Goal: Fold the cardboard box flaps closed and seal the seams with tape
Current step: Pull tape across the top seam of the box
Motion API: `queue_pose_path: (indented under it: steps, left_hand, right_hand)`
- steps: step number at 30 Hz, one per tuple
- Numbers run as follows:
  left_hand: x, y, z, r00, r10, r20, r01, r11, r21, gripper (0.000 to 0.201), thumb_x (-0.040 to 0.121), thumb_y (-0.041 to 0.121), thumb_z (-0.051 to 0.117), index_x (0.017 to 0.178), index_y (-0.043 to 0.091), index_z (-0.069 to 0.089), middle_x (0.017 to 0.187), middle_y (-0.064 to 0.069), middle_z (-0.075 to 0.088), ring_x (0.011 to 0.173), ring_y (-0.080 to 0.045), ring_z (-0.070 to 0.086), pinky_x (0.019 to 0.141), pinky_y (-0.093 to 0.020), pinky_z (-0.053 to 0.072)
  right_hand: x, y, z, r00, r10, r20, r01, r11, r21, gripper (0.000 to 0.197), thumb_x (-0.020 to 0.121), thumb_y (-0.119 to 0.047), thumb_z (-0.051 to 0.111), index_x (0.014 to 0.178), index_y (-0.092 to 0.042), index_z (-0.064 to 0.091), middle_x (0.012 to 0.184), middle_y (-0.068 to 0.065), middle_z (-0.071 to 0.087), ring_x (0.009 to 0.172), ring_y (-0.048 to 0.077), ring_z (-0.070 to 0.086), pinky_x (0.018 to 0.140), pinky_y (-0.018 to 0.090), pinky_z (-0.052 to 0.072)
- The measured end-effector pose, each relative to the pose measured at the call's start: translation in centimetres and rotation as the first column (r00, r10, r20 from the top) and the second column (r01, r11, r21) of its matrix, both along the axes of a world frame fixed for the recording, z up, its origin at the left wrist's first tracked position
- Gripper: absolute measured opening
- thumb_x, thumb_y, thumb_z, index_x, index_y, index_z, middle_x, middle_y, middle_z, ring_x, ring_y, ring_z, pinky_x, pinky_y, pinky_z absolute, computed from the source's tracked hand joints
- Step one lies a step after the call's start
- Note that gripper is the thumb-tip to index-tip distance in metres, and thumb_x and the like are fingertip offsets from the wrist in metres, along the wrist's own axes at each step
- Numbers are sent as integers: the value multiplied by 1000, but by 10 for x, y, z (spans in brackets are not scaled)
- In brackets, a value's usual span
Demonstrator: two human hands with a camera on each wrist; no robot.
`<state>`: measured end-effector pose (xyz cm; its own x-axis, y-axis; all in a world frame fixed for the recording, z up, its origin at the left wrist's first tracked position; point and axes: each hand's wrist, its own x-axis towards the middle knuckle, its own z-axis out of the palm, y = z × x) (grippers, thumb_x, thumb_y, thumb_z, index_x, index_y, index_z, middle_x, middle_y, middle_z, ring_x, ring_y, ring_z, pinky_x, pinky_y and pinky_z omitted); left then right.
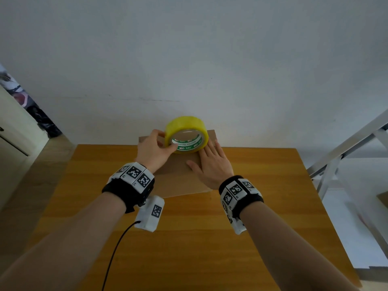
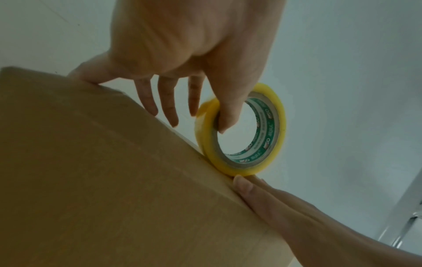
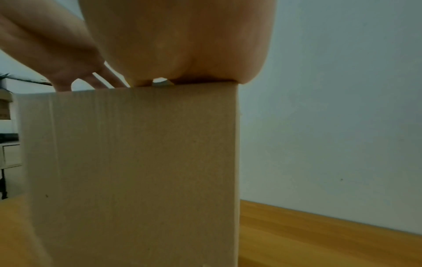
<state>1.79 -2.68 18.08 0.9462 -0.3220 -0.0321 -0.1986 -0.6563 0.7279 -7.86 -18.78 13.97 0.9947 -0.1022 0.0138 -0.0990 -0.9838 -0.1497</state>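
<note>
**A:** Cardboard box [image 1: 178, 171] sits closed on your wooden table [image 1: 262, 206], up against the white wall [image 1: 189, 49], right?

**B:** Yep, flaps down. Your left hand [image 1: 153, 151] has the yellow tape roll [image 1: 186, 134] standing on edge at the far end of the top, thumb hooked into the core, the other fingers [image 2: 170, 108] spread loose behind it.

**A:** And your right hand [image 1: 212, 164]?

**B:** Flat on the lid just beside the roll, fingers straight and together, thumb out, palm pressing the top near the right edge. Wrist view shows the box's plain side wall below it.
</note>
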Motion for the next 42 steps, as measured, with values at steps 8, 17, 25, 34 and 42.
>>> queue_pose_path:
  steps: [8,17,25,34,42]
  left_hand:
    - [10,6,-4,994,104,-30,-106,993,-56,45,76,47,48,109,19,55,105,-16,56,92,-35,56,87,-50,48]
    - [12,19,-1,990,135,-45,-139,985,-101,37,82,30,62,115,23,46,115,-17,48,93,-26,49,76,-34,44]
    - [10,15,7,995,96,-2,-96,995,5,36,85,31,59,116,18,46,95,-2,57,84,-24,57,71,-34,48]
    - [8,10,0,999,25,22,-27,996,87,36,87,43,52,116,22,46,107,-9,60,98,-30,57,74,-35,46]
    - [17,31,6,990,133,-43,-138,974,-181,20,97,17,39,115,9,37,77,-6,49,70,-30,52,64,-49,46]
  right_hand:
    - [0,-11,2,996,13,-84,-10,999,36,109,73,-85,11,152,-11,-5,160,3,-6,147,14,-9,118,31,-8]
    - [6,-3,8,993,-13,-116,20,998,58,108,66,-90,13,151,-26,-9,160,7,-5,147,26,-8,119,42,-5]
    - [12,6,4,997,53,-56,-49,996,73,107,73,-86,22,152,-19,-1,160,-3,-3,146,10,-7,119,33,-7]
    - [13,5,5,992,75,-105,-77,997,-11,116,61,-90,10,152,-19,3,161,-1,2,147,15,-4,119,35,-5]
    - [11,-1,5,991,71,-109,-71,997,3,112,66,-86,15,152,-16,-6,160,-1,-6,147,13,-7,117,31,-7]
